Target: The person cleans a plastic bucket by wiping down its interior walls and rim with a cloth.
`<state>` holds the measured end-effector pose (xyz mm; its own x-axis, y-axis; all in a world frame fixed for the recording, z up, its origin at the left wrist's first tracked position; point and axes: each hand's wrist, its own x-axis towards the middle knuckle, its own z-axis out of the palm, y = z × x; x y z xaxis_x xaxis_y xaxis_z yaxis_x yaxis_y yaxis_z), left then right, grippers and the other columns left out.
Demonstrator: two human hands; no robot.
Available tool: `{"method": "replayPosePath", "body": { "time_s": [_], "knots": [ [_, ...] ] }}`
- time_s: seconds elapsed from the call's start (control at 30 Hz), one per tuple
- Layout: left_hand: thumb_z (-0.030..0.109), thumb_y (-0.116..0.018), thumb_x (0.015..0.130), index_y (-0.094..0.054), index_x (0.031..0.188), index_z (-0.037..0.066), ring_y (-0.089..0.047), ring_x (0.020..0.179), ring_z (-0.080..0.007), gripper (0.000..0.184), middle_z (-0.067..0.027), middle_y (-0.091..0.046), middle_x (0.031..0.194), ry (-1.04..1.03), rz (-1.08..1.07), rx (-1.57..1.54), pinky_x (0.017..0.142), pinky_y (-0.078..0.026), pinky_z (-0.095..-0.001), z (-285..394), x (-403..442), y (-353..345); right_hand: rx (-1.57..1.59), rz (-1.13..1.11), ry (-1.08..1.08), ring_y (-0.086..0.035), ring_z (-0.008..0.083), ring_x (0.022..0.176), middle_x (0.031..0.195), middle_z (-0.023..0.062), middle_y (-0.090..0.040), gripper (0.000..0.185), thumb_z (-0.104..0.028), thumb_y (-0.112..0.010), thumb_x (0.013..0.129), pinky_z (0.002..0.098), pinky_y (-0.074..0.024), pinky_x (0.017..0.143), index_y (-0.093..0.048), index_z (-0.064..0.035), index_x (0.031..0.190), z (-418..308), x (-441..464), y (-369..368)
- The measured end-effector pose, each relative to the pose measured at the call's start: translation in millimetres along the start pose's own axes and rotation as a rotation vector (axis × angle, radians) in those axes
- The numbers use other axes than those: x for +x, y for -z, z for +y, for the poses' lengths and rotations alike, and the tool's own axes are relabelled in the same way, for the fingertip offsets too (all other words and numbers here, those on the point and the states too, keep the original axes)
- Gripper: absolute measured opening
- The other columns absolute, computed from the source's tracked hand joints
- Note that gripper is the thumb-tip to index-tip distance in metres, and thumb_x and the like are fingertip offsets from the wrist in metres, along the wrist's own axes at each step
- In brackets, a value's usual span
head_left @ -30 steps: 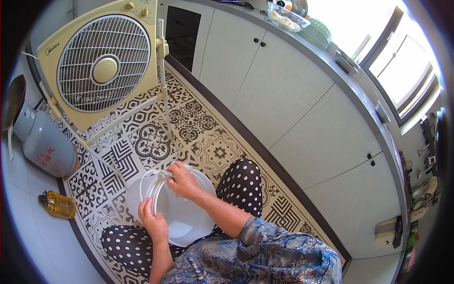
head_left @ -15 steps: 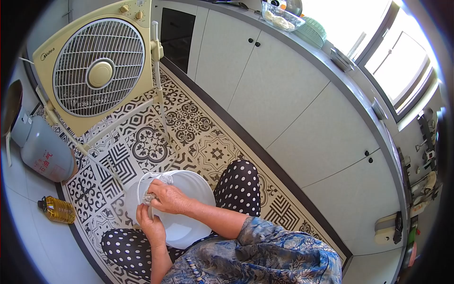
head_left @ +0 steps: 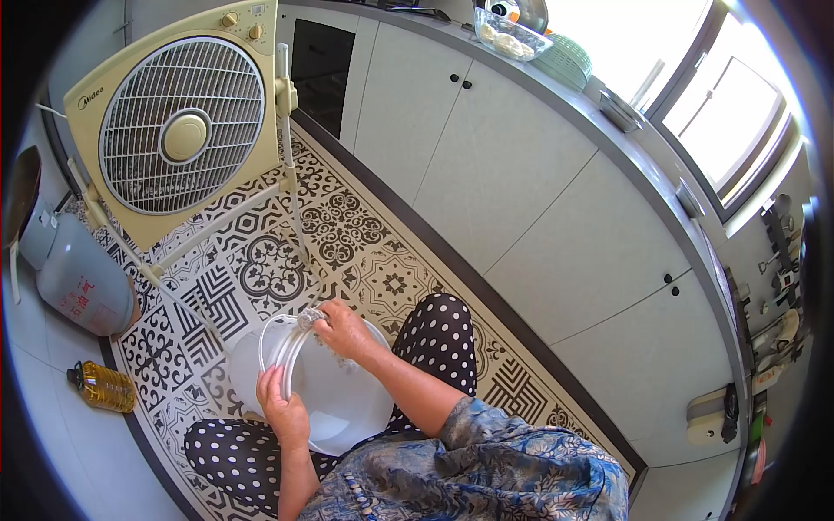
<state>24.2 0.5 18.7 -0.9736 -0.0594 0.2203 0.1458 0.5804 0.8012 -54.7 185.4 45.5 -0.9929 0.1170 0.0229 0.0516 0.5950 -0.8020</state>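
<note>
A white plastic bucket (head_left: pixel 343 408) is tilted between my knees, its mouth facing me, with a thin wire handle at its far left side. My left hand (head_left: pixel 285 412) grips the near-left part of its rim, fingers on the outside. My right hand (head_left: pixel 343 330) is closed on a silvery, crumpled steel wool scrubber (head_left: pixel 307 319), pressed to the far rim of the bucket. Greyish bits or marks show on the inner wall below my right hand.
A cream box fan (head_left: pixel 184 139) stands on its frame ahead. At left are a grey gas cylinder (head_left: pixel 87 278) and an oil bottle (head_left: pixel 106 387). Grey cabinets (head_left: pixel 512 182) line the right side, with a glass dish (head_left: pixel 508 39) and a green basket (head_left: pixel 565 62) on the counter.
My right hand has moved with the scrubber from the left part of the rim, beside my left hand, to the far rim. My left hand stays on the rim.
</note>
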Motion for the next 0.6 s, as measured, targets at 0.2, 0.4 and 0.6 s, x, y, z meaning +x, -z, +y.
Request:
{"method": "replayPosePath", "body": {
  "time_s": [0.2, 0.4, 0.6],
  "knots": [
    [-0.009, -0.051, 0.070, -0.056, 0.118, 0.001, -0.039, 0.126, -0.0338, 0.050, -0.0143, -0.051, 0.125, 0.055, 0.007, 0.006, 0.108, -0.029, -0.0423, 0, 3, -1, 0.019, -0.064, 0.182, -0.059, 0.0362, 0.090, 0.103, 0.0160, -0.055, 0.027, -0.020, -0.055, 0.080, 0.0451, -0.0470, 0.080, -0.058, -0.0009, 0.098, -34, -22, -26],
    [-0.009, -0.050, 0.070, -0.055, 0.119, -0.001, -0.038, 0.127, -0.0346, 0.050, -0.0161, -0.050, 0.127, 0.158, 0.049, 0.001, 0.108, -0.029, -0.0427, -6, 6, 3, 0.067, -0.171, 0.256, -0.059, 0.0354, 0.092, 0.104, 0.0150, -0.054, 0.025, -0.020, -0.055, 0.081, 0.0447, -0.0478, 0.079, -0.059, -0.0024, 0.099, -50, -32, -28],
    [-0.011, -0.048, 0.068, -0.055, 0.118, -0.002, -0.039, 0.128, -0.0319, 0.051, -0.0147, -0.051, 0.126, 0.092, 0.030, -0.035, 0.109, -0.029, -0.0410, -14, 0, 10, 0.043, 0.001, 0.052, -0.058, 0.0364, 0.096, 0.110, 0.0169, -0.054, 0.031, -0.023, -0.055, 0.083, 0.0433, -0.0471, 0.083, -0.059, -0.0016, 0.106, -16, -9, -17]
  ]
}}
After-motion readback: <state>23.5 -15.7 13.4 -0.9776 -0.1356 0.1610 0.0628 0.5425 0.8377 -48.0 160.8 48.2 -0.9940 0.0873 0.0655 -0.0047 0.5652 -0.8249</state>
